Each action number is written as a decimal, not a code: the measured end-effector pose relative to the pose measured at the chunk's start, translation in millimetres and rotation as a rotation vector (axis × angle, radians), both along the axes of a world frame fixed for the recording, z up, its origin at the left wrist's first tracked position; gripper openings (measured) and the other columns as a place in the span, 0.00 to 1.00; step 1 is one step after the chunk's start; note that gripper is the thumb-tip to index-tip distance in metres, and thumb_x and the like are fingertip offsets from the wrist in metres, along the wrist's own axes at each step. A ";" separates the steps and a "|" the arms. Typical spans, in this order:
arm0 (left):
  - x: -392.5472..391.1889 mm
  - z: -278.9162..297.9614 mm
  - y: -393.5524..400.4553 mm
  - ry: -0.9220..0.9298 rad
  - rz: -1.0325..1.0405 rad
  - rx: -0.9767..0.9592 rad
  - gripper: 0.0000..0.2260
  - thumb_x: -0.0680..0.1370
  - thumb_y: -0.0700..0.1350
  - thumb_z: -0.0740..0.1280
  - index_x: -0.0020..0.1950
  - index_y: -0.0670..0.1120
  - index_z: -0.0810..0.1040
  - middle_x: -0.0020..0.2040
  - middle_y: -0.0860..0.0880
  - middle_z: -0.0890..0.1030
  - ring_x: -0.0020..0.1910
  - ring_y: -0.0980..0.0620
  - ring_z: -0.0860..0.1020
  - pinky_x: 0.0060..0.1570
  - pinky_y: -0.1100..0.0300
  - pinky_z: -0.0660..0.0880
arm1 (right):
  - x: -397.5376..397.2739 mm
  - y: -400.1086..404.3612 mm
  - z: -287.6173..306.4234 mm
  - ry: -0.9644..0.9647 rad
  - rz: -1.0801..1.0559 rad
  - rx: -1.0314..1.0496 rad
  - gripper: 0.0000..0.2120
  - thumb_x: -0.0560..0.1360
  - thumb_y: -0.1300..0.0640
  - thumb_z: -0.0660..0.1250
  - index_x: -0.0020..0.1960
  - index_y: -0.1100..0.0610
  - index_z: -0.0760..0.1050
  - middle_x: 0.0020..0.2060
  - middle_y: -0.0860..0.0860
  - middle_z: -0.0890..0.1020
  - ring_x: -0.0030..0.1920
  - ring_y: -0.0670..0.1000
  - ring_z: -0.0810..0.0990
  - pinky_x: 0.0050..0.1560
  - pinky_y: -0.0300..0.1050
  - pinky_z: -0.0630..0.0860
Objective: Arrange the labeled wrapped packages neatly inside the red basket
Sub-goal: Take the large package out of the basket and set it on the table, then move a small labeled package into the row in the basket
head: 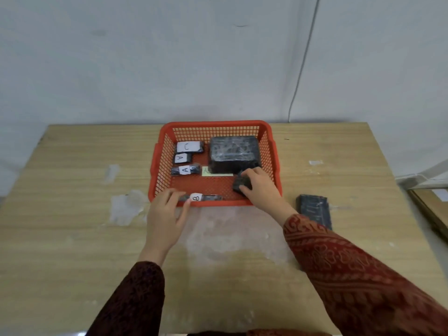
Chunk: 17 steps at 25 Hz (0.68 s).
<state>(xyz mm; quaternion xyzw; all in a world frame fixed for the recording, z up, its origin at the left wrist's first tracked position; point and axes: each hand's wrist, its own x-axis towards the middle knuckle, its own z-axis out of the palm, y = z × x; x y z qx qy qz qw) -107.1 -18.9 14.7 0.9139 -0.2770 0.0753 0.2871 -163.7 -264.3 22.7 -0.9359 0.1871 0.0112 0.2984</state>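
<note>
- Nearest, the left hand (162, 221) reaches over the table's (72, 238) near middle to the red basket's (274, 151) near-left corner, fingers loosely spread and touching the end of the package labelled B (202, 197) without closing on it
- Just right of that, the right hand (260, 186) is inside the basket's near-right corner, fingers curled around a small dark package (241, 182) and gripping it; its label is not visible
- One flat dark package (314, 210) lies on the table outside the basket's near-right corner, partly hidden by the right sleeve (351, 275)
- Risk, as I judge it: B sits along the near wall and looks propped on it, so a push from the left hand could tip it over the rim; the small package, set down too close to the big one, may land tilted
- Further in, package A (185, 170) lies by the left wall, then V (182, 158) and C (189, 147) toward the far-left corner, in a tidy column
- Large package (234, 152) fills the far-right corner; all are dark, glossy wrap with white paper labels
</note>
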 end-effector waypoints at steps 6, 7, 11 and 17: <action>14.5 -39.9 30.0 -0.100 -0.083 0.130 0.19 0.81 0.50 0.51 0.54 0.41 0.77 0.48 0.44 0.80 0.50 0.44 0.74 0.63 0.52 0.64 | 36.7 5.8 -24.0 0.397 -0.145 -0.119 0.37 0.67 0.51 0.76 0.68 0.58 0.61 0.65 0.62 0.68 0.65 0.65 0.68 0.61 0.59 0.71; 15.3 -42.2 29.0 -0.107 -0.083 0.111 0.20 0.81 0.51 0.50 0.54 0.41 0.77 0.48 0.44 0.80 0.51 0.45 0.74 0.63 0.52 0.63 | 39.1 6.7 -26.7 0.392 -0.153 -0.148 0.35 0.67 0.53 0.75 0.68 0.58 0.62 0.64 0.63 0.69 0.64 0.66 0.69 0.61 0.58 0.71; 18.2 -49.6 31.0 -0.116 -0.096 0.038 0.15 0.80 0.47 0.54 0.53 0.41 0.78 0.47 0.45 0.81 0.51 0.49 0.72 0.65 0.52 0.63 | 45.2 5.0 -31.4 0.283 -0.136 -0.163 0.20 0.73 0.61 0.67 0.62 0.61 0.67 0.57 0.62 0.77 0.56 0.63 0.77 0.54 0.53 0.75; 22.2 -51.4 33.7 -0.130 -0.145 0.050 0.12 0.79 0.45 0.58 0.54 0.41 0.79 0.47 0.45 0.81 0.49 0.47 0.76 0.65 0.51 0.64 | 61.1 21.5 -22.5 0.138 -0.208 0.635 0.10 0.71 0.54 0.72 0.48 0.58 0.77 0.40 0.52 0.81 0.38 0.47 0.81 0.38 0.41 0.75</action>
